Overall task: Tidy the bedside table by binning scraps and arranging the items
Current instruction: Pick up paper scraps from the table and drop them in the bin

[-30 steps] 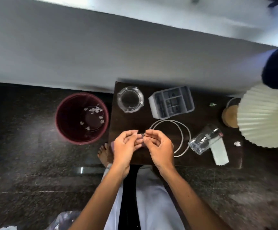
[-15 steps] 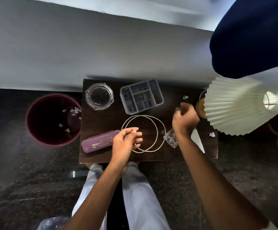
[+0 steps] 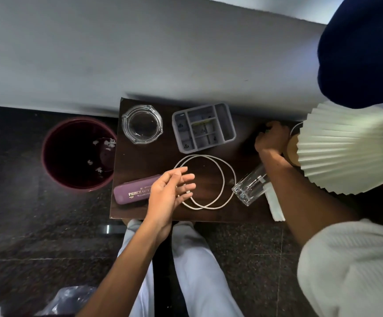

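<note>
Holds left hand [image 3: 169,193] over white cable [image 3: 205,156], fingers loose and apart; stretches right hand [image 3: 270,139] beside lamp [image 3: 346,147], fingers curled, grip impossible to tell.

the person wears a white sleeve [image 3: 350,266] of ribbed knit on the right arm. it covers the upper arm and ends near the elbow, and the forearm below it is bare down to the right hand [image 3: 269,140]. the left arm shows bare from the lower edge up to the left hand [image 3: 167,197]. both legs are in pale, near-white trousers [image 3: 199,266] of smooth cloth with soft folds.
</note>
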`<move>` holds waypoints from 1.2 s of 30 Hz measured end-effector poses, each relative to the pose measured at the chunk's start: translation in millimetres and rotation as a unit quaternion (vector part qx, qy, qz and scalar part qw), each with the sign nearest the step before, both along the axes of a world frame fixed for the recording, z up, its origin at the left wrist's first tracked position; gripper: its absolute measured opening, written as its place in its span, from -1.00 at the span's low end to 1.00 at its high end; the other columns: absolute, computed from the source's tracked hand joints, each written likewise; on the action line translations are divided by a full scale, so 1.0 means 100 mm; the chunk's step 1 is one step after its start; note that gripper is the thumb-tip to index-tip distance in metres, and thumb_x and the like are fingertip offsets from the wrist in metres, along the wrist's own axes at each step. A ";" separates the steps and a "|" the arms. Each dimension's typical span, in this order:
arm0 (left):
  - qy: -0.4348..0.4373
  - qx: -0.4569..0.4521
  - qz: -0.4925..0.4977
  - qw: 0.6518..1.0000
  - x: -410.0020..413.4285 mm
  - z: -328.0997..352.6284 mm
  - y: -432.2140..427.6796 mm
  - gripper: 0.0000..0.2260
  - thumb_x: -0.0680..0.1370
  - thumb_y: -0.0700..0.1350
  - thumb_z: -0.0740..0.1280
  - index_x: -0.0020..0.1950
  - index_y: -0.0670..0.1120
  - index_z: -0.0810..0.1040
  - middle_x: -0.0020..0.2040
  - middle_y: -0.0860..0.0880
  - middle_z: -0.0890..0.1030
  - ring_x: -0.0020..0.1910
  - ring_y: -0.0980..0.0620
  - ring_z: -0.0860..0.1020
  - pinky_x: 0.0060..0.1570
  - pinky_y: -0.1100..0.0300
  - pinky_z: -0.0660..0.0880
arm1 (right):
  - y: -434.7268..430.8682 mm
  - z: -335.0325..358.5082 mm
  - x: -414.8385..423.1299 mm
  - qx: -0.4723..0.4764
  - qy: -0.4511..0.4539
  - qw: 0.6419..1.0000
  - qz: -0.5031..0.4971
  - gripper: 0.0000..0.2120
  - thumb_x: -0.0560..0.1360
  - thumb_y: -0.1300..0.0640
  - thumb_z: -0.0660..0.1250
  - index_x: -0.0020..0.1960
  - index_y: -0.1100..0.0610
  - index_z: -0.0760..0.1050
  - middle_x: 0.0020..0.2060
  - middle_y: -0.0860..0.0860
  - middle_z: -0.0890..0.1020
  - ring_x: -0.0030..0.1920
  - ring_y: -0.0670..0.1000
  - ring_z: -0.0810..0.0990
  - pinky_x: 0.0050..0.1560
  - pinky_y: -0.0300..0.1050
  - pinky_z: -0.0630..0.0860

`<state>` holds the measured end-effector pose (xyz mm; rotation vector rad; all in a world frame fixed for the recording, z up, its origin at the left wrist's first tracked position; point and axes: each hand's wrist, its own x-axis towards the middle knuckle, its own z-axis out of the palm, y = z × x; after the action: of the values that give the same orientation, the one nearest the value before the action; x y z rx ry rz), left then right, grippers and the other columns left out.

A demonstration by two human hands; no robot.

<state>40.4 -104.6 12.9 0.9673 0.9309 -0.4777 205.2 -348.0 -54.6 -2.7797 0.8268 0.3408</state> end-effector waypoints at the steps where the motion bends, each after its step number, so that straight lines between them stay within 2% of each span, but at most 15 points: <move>1: 0.002 0.000 0.009 1.000 0.02 -0.01 0.02 -0.79 0.69 -0.09 0.21 0.20 -0.09 0.61 0.06 -0.10 0.73 -0.07 0.03 0.69 0.05 0.09 0.61 | 0.02 0.00 0.01 0.002 -0.001 1.000 0.004 -0.73 0.49 0.24 0.32 0.18 0.22 0.56 0.19 0.25 0.58 0.26 0.27 0.48 0.31 0.03 0.37; 3: 0.004 0.000 0.022 1.000 0.05 -0.01 0.06 -0.79 0.70 -0.10 0.20 0.19 -0.09 0.60 0.05 -0.10 0.72 -0.08 0.04 0.68 0.03 0.11 0.61 | 0.06 0.03 0.03 0.031 -0.015 0.999 -0.012 -0.77 0.51 0.26 0.29 0.13 0.26 0.60 0.15 0.23 0.63 0.23 0.25 0.52 0.24 -0.06 0.38; 5: 0.007 -0.003 0.030 1.000 0.07 -0.01 0.08 -0.79 0.69 -0.10 0.20 0.19 -0.09 0.60 0.05 -0.10 0.72 -0.09 0.04 0.68 -0.03 0.17 0.62 | 0.15 0.09 0.01 0.083 -0.043 0.993 -0.071 -0.77 0.52 0.26 0.27 0.11 0.25 0.63 0.10 0.20 0.67 0.18 0.20 0.60 0.19 -0.13 0.44; 9: 0.012 -0.008 0.036 0.999 0.09 0.00 0.10 -0.79 0.69 -0.10 0.22 0.21 -0.11 0.60 0.05 -0.12 0.72 -0.10 0.05 0.68 -0.08 0.20 0.63 | 0.45 0.34 -0.35 0.167 -0.154 0.966 -0.126 -0.81 0.47 0.26 0.31 -0.01 0.20 0.68 -0.06 0.15 0.72 0.02 0.13 0.67 0.09 -0.15 0.52; 11: 0.011 -0.011 0.037 0.999 0.10 0.02 0.10 -0.80 0.68 -0.11 0.23 0.21 -0.11 0.60 0.05 -0.11 0.73 -0.10 0.05 0.68 -0.09 0.21 0.63 | 0.62 0.53 -0.61 0.175 -0.165 0.956 -0.166 -0.85 0.48 0.20 0.37 0.00 0.11 0.68 -0.07 0.08 0.71 -0.03 0.06 0.66 0.04 -0.16 0.56; 13: 0.007 -0.012 0.036 0.999 0.09 0.03 0.12 -0.82 0.68 -0.12 0.24 0.18 -0.10 0.61 0.04 -0.11 0.73 -0.11 0.05 0.68 -0.11 0.22 0.63 | 0.81 0.70 -0.87 0.225 -0.161 0.943 -0.186 -0.89 0.50 0.17 0.40 0.01 0.07 0.65 -0.11 0.01 0.70 -0.12 -0.03 0.64 -0.10 -0.25 0.55; 16: -0.005 -0.011 0.028 1.000 0.08 0.04 0.16 -0.84 0.67 -0.14 0.26 0.14 -0.09 0.62 0.03 -0.12 0.72 -0.13 0.06 0.68 -0.13 0.26 0.63 | 1.12 0.90 -1.23 0.324 -0.138 0.923 -0.156 -0.90 0.52 0.20 0.39 -0.01 0.05 0.63 -0.12 -0.04 0.71 -0.15 -0.10 0.67 -0.07 -0.23 0.60; 20: -0.016 -0.010 0.016 1.000 0.03 0.06 0.27 -0.83 0.67 -0.17 0.26 0.17 -0.12 0.62 0.05 -0.15 0.71 -0.12 0.06 0.67 -0.11 0.27 0.63 | 1.50 0.98 -1.55 0.414 -0.097 0.898 -0.108 -0.89 0.53 0.26 0.38 0.03 0.15 0.63 -0.11 -0.05 0.71 -0.12 -0.12 0.70 -0.11 -0.34 0.60; 26: -0.030 -0.001 0.019 0.999 -0.06 0.09 0.52 -0.82 0.64 -0.23 0.30 0.17 -0.21 0.65 0.06 -0.22 0.71 0.00 -0.02 0.69 0.09 0.17 0.62 | 1.88 0.88 -1.68 0.461 -0.062 0.881 -0.088 -0.89 0.51 0.22 0.44 0.03 0.12 0.62 -0.11 -0.02 0.72 -0.06 -0.11 0.70 -0.03 -0.19 0.64; 28: -0.036 0.020 0.012 0.999 -0.10 0.08 0.63 -0.83 0.61 -0.25 0.34 0.15 -0.21 0.68 0.06 -0.21 0.72 0.02 -0.05 0.70 0.11 0.16 0.63 | 2.00 0.85 -1.69 0.476 -0.056 0.873 -0.089 -0.86 0.49 0.27 0.45 0.03 0.14 0.61 -0.11 0.00 0.72 -0.07 -0.10 0.71 -0.03 -0.21 0.63; 33: -0.052 0.076 -0.023 0.995 -0.16 0.05 0.94 -0.87 0.57 -0.25 0.41 0.06 -0.16 0.72 -0.06 -0.12 0.77 -0.02 -0.05 0.74 0.01 0.16 0.66 | 2.25 0.81 -1.68 0.469 -0.028 0.882 -0.032 -0.78 0.46 0.34 0.44 0.09 0.16 0.60 -0.13 0.01 0.71 -0.16 -0.18 0.69 -0.13 -0.36 0.59; 36: -0.055 0.111 -0.037 0.992 -0.18 0.01 1.12 -0.89 0.54 -0.24 0.46 0.03 -0.12 0.74 -0.08 -0.09 0.77 -0.03 -0.07 0.74 0.00 0.05 0.67 | 2.40 0.76 -1.66 0.455 -0.007 0.891 0.005 -0.76 0.48 0.31 0.43 0.12 0.13 0.58 -0.12 0.01 0.70 -0.17 -0.15 0.69 -0.12 -0.33 0.61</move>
<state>22.9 7.1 13.7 1.2225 0.8635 -0.3845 39.0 -108.1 21.3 -1.8963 0.4599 0.5372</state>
